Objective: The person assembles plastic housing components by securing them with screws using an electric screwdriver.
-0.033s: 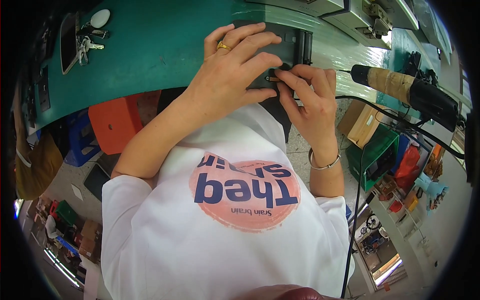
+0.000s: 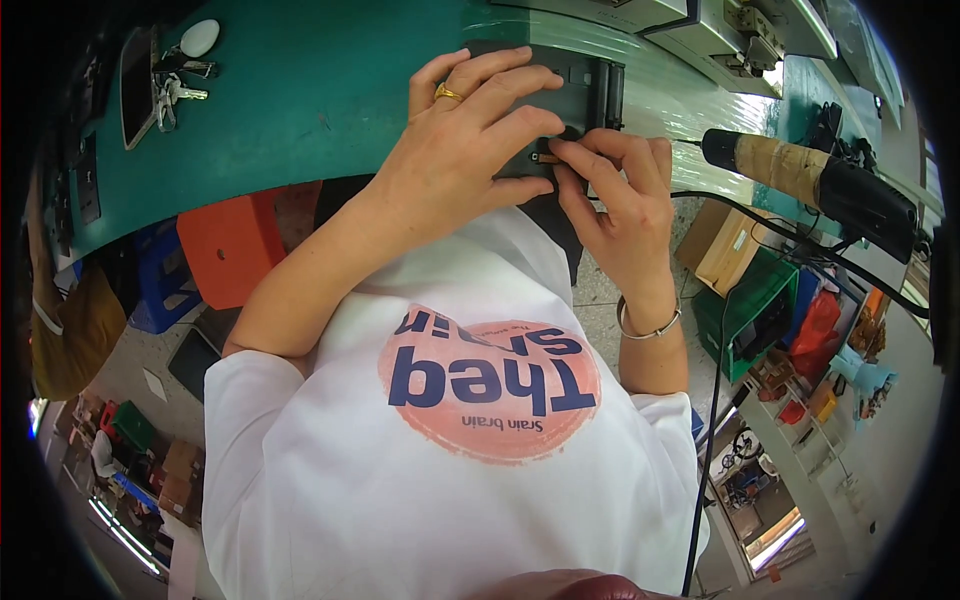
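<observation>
A dark, flat rectangular casing (image 2: 585,75) lies on the bench, with a thick ridge along its right edge. My left hand (image 2: 470,140), a gold ring on one finger, spreads over its left part. Those fingers are apart; the thumb and index finger reach toward a small dark piece with a copper-coloured end (image 2: 543,157) at the casing's near side. From the right, my right hand (image 2: 625,190) pinches at that piece between thumb and index finger. The fingertips partly hide it, so its exact kind does not show.
A taped electric screwdriver (image 2: 780,165) points its bit toward my right hand, its black cable (image 2: 790,232) running below. Keys (image 2: 172,100) and a phone (image 2: 138,85) lie on the green bench (image 2: 290,90) at left. Grey equipment (image 2: 700,40) stands at the back right. Below are an orange stool (image 2: 230,250) and green crate (image 2: 745,310).
</observation>
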Demonstrator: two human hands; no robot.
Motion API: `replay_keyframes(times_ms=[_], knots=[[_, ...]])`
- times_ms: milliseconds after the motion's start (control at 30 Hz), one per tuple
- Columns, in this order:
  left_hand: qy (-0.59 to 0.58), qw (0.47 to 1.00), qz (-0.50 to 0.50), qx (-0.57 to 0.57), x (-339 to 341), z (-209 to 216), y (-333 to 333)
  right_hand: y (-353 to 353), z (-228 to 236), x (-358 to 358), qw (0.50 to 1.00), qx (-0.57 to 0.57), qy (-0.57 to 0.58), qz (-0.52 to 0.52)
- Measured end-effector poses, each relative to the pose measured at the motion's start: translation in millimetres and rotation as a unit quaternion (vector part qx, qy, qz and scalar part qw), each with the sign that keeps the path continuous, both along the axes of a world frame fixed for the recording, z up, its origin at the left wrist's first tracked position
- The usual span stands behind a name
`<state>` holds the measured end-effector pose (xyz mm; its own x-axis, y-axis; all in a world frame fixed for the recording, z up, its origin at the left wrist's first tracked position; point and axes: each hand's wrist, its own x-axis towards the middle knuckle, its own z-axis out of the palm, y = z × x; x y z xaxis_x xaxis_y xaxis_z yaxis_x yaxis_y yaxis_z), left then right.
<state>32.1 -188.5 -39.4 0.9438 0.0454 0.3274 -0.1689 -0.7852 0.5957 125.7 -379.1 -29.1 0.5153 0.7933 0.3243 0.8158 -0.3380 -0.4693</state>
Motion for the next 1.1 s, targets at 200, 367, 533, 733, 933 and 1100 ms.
replay_keyframes(times_ms=[200, 367, 533, 733, 933, 1100], knots=[[-0.002, 1.000, -0.010, -0.018, 1, -5, 0, 0, 1, 1, 1.000, 0.002, 0.018, 0.013], [-0.002, 1.000, -0.011, -0.018, 2, -6, 0, 0, -2, 1, 1.000, 0.004, 0.015, 0.014], [-0.001, 1.000, -0.016, -0.018, 1, -4, 0, 0, -1, 0, 1.000, 0.003, 0.016, 0.012], [-0.007, 1.000, -0.020, -0.002, 2, -6, -1, 0, 2, 2, 1.000, 0.011, 0.017, 0.010], [0.002, 1.000, 0.006, -0.015, 7, -6, -5, -11, 8, 12, 0.997, 0.063, -0.003, -0.053], [0.005, 1.000, 0.021, -0.019, 14, -4, -5, -26, 2, 11, 0.970, 0.197, 0.055, -0.129]])
